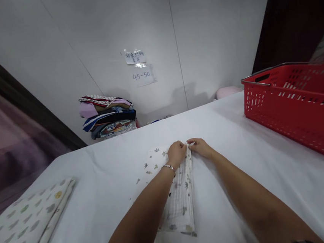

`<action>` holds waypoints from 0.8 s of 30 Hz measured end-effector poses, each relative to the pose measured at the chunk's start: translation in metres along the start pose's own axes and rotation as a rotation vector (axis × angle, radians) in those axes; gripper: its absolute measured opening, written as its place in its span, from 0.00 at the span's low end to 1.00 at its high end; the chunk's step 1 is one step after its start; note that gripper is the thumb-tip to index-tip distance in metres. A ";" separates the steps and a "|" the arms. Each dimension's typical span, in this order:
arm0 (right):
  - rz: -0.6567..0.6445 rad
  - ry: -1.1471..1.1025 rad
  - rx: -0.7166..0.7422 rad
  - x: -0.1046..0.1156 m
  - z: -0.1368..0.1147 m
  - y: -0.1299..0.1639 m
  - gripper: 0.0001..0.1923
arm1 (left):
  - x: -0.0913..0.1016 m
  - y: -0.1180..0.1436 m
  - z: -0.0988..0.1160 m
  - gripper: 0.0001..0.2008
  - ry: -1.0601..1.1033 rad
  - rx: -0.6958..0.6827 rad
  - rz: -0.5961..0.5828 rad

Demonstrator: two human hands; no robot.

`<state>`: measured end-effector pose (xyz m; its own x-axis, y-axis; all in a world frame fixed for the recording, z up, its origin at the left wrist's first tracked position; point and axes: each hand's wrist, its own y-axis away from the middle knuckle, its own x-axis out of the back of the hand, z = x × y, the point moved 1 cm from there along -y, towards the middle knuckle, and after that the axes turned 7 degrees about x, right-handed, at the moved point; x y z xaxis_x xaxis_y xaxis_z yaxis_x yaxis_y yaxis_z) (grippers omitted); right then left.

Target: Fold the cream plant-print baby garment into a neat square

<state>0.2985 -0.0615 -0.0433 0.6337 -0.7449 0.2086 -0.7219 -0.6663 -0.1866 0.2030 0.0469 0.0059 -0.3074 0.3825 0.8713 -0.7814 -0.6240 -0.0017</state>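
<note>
A thin white cloth with small grey-green leaf prints lies on the white-covered table, its right side folded into layers. At its far right corner my left hand pinches the edge, with a bracelet on the wrist. Close beside it, my right hand grips the same corner between thumb and fingers. Both hands are closed and nearly touch each other. My left forearm hides part of the cloth's middle.
A folded cloth with grey, green and yellow prints lies at the near left. To the right stands a red plastic basket with a metal handle. Behind the table's far edge is a stack of folded fabrics, below paper notes on the wall.
</note>
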 end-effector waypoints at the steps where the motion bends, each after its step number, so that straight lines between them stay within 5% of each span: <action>1: 0.007 -0.010 -0.012 0.002 0.000 0.001 0.14 | 0.000 -0.002 0.001 0.09 -0.025 0.004 -0.013; 10: 0.056 0.143 0.077 -0.003 0.002 -0.001 0.06 | 0.001 -0.008 0.010 0.10 -0.079 -0.043 -0.008; 24: 0.082 0.154 0.109 -0.005 0.011 -0.005 0.06 | -0.003 0.002 0.007 0.10 -0.091 -0.075 0.014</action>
<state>0.3018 -0.0543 -0.0537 0.5180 -0.7885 0.3317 -0.7297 -0.6096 -0.3096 0.2064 0.0401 0.0068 -0.2707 0.3090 0.9117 -0.8169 -0.5747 -0.0478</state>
